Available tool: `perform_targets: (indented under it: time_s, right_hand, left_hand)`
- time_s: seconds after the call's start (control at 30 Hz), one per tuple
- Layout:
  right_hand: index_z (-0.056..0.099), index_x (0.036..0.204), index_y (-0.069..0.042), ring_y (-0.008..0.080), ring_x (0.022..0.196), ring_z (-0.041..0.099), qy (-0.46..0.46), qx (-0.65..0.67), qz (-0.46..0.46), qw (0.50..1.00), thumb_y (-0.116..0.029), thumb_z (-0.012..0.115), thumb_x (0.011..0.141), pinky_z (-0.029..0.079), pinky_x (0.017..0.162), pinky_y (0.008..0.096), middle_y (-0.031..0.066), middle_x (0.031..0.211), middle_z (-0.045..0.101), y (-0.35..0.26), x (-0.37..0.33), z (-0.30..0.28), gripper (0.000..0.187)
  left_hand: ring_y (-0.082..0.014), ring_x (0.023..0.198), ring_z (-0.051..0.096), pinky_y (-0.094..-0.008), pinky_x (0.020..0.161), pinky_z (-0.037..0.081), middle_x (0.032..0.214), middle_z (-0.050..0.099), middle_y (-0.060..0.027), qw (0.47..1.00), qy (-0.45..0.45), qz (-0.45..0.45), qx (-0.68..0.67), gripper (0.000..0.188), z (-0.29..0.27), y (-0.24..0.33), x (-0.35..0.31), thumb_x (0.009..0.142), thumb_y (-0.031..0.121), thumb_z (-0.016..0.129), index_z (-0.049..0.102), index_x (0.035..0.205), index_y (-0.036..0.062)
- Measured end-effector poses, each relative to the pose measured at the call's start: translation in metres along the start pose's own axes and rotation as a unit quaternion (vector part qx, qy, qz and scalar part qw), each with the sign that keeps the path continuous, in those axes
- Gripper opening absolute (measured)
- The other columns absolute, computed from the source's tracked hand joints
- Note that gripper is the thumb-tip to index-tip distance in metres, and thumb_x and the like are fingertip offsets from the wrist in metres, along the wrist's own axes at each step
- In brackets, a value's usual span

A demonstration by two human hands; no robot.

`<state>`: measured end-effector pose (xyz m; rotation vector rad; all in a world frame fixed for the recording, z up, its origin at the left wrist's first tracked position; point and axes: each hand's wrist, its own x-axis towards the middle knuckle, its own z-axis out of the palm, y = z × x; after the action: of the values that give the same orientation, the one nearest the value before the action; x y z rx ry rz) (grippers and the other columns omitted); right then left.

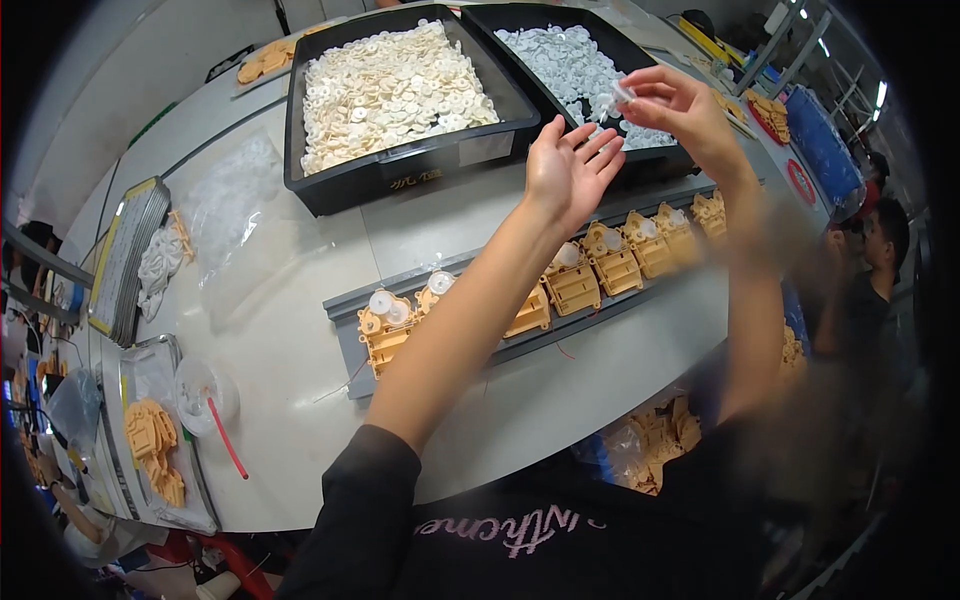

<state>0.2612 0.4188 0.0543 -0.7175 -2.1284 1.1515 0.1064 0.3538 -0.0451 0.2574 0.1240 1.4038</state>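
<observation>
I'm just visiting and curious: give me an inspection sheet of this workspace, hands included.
Surface: pale table.
Job's things: orange housings on a grey rail, some topped with white round parts; left black bin of cream discs; right black bin of bluish-white parts.
Clutter: at left, plastic bag, stacked trays, round tub with a red stick.
Left hand: open, palm up, nothing seen in it.
Right hand: pinching a small whitish piece.
Cables: thin reddish strands by the rail; their purpose is unclear.
Surroundings: a person at far right.
</observation>
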Motion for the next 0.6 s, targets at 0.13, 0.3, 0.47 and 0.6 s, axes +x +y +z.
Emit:
perform_targets:
  time_s: [0.13,0.3,0.47,0.6]
  right_hand:
    - [0.061,0.106,0.001,0.0128,0.091,0.061,-0.07,-0.025,-0.031,0.997,-0.005,0.066,0.084,0.049,0.082,0.0268,0.0081,0.102,0.062,-0.013,-0.027,0.049,0.024]
    - [0.066,0.103,-0.004,0.0163,0.073,0.062,-0.011,-0.269,-0.206,0.941,0.001,0.066,0.078,0.05,0.062,0.0262,0.0078,0.086,0.061,-0.025,-0.066,0.102,0.026]
    - [0.068,0.103,-0.005,0.0158,0.074,0.061,-0.008,-0.311,-0.256,0.915,0.005,0.064,0.078,0.051,0.063,0.0268,0.0064,0.087,0.056,-0.008,-0.077,0.139,0.027]
    - [0.071,0.097,-0.005,0.0158,0.079,0.06,0.101,-0.162,-0.207,0.96,0.008,0.061,0.08,0.053,0.066,0.0267,0.0074,0.09,0.051,0.021,-0.078,0.148,0.024]
  left_hand:
    - [-0.0342,0.127,0.04,-0.0422,0.106,0.036,0.136,0.038,-0.0252,0.997,-0.024,-0.032,-0.073,0.059,0.003,0.002,-0.031,0.1,0.039,0.025,0.026,0.139,-0.0052]
    - [-0.0236,0.105,0.052,-0.0406,0.102,0.04,0.11,0.051,-0.0156,0.997,0.036,-0.059,-0.033,0.039,-0.007,0.005,-0.094,0.101,0.028,0.025,0.043,0.116,-0.0037]
    - [-0.032,0.125,0.043,-0.0433,0.11,0.033,0.13,0.043,-0.024,0.99,0.131,-0.034,-0.035,0.039,-0.009,0.008,-0.154,0.1,0.02,0.026,0.037,0.125,-0.0071]
    - [-0.038,0.133,0.033,-0.0452,0.112,0.031,0.137,0.034,-0.0318,0.986,0.141,-0.043,-0.082,0.043,-0.018,0.016,-0.206,0.099,0.022,0.03,0.034,0.128,-0.0092]
